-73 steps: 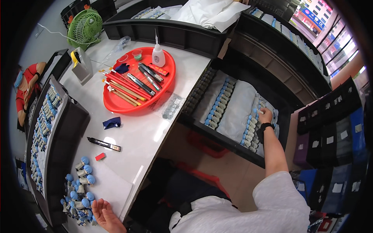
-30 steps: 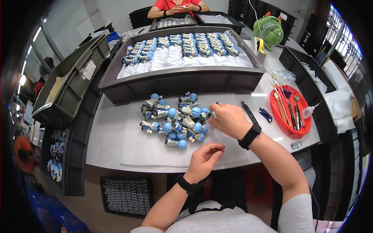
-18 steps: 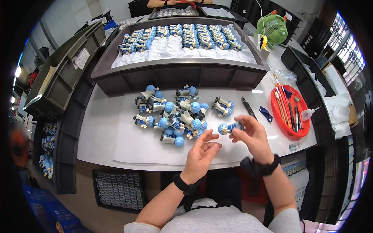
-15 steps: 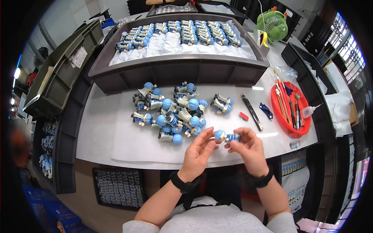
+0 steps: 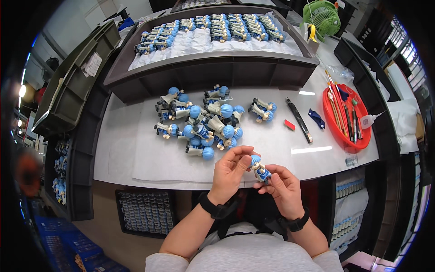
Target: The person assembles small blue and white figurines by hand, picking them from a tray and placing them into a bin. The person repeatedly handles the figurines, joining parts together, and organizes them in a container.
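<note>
A small figurine (image 5: 261, 174) with a light-blue cap and a blue-and-white outfit is held between my hands over the table's near edge, head up and slightly tilted. My right hand (image 5: 286, 192) grips it around the legs, thumb in front. On the other side, my left hand (image 5: 228, 177) has its thumb and curled fingers at the blue head; exactly how they touch is partly hidden. Beyond my hands lies a loose heap of similar blue-capped figurines (image 5: 200, 131). A pair of them (image 5: 263, 110) rests apart to the heap's right.
Behind the heap stands a large dark tray (image 5: 217, 70) with figurines in rows on white lining. To the right are a black pen-like tool (image 5: 299, 119), a red block (image 5: 289, 124), and a red basket (image 5: 332, 123) with brushes and a bottle. A green fan (image 5: 322, 19) stands behind.
The figurine has turned from lying sideways to head-up, and my right hand has moved lower with it. My left hand stays at its head. The view has shifted slightly.
</note>
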A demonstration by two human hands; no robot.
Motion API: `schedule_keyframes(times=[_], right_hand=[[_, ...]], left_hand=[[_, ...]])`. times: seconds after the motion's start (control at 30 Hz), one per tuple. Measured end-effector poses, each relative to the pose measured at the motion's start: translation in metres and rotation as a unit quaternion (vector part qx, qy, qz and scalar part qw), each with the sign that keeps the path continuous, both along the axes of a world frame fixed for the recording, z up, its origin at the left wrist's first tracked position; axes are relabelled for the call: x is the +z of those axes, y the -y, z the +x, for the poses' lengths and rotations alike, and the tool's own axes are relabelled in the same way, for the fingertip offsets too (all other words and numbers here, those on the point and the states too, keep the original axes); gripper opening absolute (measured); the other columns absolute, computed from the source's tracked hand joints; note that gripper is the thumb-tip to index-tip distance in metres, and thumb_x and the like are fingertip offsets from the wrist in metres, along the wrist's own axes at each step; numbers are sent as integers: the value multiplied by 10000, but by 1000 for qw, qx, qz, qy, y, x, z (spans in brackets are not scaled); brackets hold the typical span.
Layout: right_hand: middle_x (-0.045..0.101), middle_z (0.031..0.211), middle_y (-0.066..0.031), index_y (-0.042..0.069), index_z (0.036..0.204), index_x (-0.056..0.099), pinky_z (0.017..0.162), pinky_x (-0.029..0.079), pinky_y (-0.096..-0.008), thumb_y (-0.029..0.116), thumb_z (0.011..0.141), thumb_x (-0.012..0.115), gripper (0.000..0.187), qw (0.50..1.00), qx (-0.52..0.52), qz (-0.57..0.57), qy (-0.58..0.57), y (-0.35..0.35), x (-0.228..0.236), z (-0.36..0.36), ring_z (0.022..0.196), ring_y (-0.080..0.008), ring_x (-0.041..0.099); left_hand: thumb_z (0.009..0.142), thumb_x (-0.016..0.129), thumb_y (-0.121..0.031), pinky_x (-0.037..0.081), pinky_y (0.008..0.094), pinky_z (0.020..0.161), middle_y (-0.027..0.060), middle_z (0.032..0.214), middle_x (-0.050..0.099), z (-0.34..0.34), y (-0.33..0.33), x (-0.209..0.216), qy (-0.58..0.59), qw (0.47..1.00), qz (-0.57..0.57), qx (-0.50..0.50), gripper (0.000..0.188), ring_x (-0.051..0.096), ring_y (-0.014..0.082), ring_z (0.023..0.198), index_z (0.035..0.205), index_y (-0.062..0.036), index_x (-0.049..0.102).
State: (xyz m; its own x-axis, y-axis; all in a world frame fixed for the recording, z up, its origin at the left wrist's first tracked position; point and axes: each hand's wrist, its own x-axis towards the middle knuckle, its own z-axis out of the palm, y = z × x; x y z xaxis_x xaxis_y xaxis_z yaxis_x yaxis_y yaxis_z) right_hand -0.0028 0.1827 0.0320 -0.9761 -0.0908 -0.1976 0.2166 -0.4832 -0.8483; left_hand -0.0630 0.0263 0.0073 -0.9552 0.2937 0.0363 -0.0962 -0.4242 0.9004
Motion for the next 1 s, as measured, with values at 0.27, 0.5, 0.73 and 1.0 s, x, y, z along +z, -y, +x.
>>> schedule_keyframes(times=[0.27,0.5,0.73,1.0], right_hand=[[551,1156,-144,-34,1163,488,827,521,-284,-77,796,635,397,986,-68,103,-109,2,5,0,1030,-194,580],[534,1171,-121,-7,1187,477,837,500,-259,-106,727,687,515,974,-124,138,-133,2,-4,-1,1031,-141,538],[556,1066,-78,7,1195,481,735,481,-223,-45,674,767,597,949,-157,192,-194,8,4,-9,908,-109,542],[561,1066,-76,3,1187,485,729,477,-228,-21,672,778,593,947,-148,202,-201,7,4,-11,888,-109,548]], left_hand=[[918,565,-189,482,239,773,88,1068,623,2,-1,5,-14,999,-33,-6,329,585,110,912,1176,15,553],[909,573,-108,483,231,753,55,1027,620,3,-4,8,-16,1000,-4,14,281,574,94,877,1167,3,578],[946,510,-162,476,206,679,29,890,625,2,-4,9,-4,997,-83,-9,292,565,75,747,1179,5,569],[947,509,-161,478,216,679,31,907,628,2,-4,10,7,997,-74,-12,286,557,72,742,1170,8,571]])
